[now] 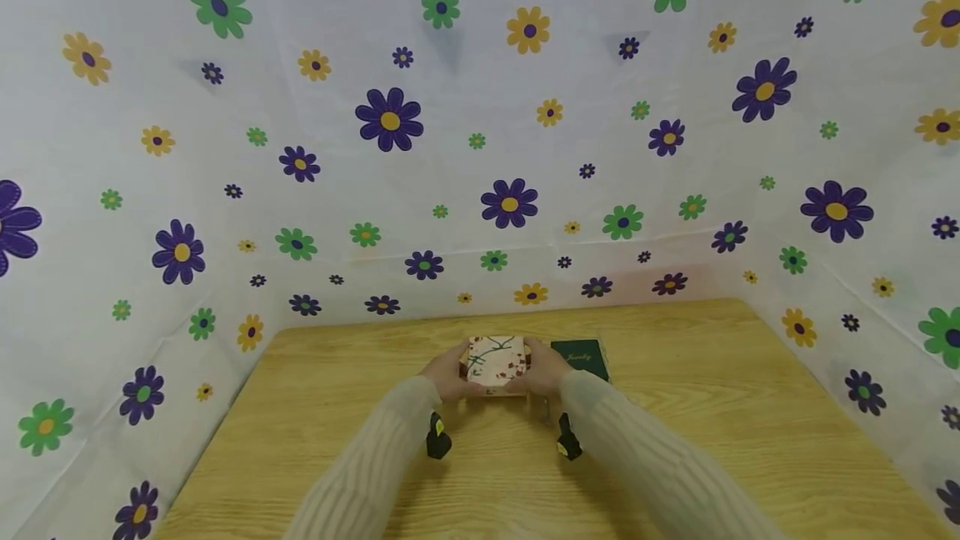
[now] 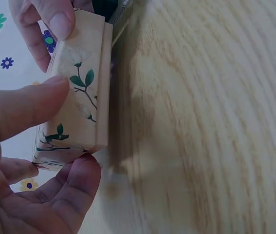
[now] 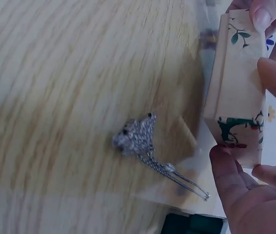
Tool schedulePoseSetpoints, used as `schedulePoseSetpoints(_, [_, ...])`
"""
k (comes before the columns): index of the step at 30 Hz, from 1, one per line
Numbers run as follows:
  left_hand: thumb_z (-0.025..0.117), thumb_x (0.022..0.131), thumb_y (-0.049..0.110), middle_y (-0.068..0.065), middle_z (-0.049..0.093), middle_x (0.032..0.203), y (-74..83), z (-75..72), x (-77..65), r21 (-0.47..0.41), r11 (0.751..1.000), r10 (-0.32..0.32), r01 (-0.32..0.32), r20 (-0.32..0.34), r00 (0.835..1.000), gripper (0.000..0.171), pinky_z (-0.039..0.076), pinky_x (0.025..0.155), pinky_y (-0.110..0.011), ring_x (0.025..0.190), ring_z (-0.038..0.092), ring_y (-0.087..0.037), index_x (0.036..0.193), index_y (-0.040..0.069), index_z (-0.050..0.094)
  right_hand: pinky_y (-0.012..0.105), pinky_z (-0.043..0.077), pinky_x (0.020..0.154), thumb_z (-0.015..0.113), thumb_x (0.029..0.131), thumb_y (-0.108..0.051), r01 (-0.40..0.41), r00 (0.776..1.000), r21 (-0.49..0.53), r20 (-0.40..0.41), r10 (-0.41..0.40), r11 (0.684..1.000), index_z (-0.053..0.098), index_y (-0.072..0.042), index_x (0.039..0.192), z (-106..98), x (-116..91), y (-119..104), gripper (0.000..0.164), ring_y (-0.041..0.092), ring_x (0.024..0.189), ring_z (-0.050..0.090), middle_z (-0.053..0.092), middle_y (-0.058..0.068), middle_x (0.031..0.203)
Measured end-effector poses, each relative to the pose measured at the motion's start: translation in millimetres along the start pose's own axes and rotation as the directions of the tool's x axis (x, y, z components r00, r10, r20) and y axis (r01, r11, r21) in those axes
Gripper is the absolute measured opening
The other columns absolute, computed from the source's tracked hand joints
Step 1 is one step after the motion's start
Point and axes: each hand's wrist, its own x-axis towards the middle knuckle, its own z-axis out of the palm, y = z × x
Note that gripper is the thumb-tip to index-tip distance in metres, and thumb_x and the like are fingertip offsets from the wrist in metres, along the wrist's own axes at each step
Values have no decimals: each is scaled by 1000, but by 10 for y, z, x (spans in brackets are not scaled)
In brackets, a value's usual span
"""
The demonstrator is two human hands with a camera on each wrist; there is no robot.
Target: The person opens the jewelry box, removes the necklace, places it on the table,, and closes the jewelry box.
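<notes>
Both hands hold a small pale box [image 1: 497, 359] printed with flowers and leafy twigs, one hand at each end. My left hand [image 1: 447, 375] grips its left end. In the left wrist view the thumb [image 2: 40, 105] lies on the side of the box [image 2: 91, 48] facing me, with fingers curled at the end. The right end is gripped by my right hand [image 1: 545, 372], its fingers [image 3: 228, 173] curled at the box's lower corner in the right wrist view. Near that hand, a silver piece of jewellery [image 3: 137, 135] with a thin chain lies on the table.
A dark green flat item [image 1: 579, 358] with gold lettering lies on the wooden table [image 1: 337, 440], just beyond my right hand. White cloth [image 1: 450, 182] with printed flowers stands around the back and sides. Black devices [image 1: 437, 440] sit at both wrists.
</notes>
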Motion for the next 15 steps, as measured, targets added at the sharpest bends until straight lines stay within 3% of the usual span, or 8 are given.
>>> schedulePoseSetpoints(4, [81, 79, 30, -19, 56, 128, -27, 31, 68, -12, 1000, -17, 17, -5, 1000, 99, 42, 99, -47, 116, 54, -29, 154, 6, 19, 50, 37, 103, 82, 77, -28, -4, 1000, -21, -17, 4, 1000, 31, -6, 148, 17, 27, -10, 90, 32, 124, 47, 48, 16, 139])
schedulePoseSetpoints(10, [81, 78, 31, -20, 52, 135, -87, 111, 122, -23, 999, -40, 40, -16, 999, 99, 37, 104, -49, 121, 50, -32, 153, 5, 21, 47, 41, 98, 83, 77, -27, 31, 999, -3, -9, -31, 1000, 41, -1, 139, 72, 56, 19, 79, 30, 115, 52, 54, 15, 129])
schedulePoseSetpoints(15, [80, 80, 30, -20, 51, 136, -119, 164, 172, -30, 999, -24, 24, -14, 1000, 97, 37, 104, -48, 122, 49, -32, 153, 4, 22, 48, 38, 103, 78, 82, -28, 11, 1000, -7, -14, -11, 1000, 35, 1, 144, 92, 60, 51, 82, 34, 125, 47, 48, 18, 138])
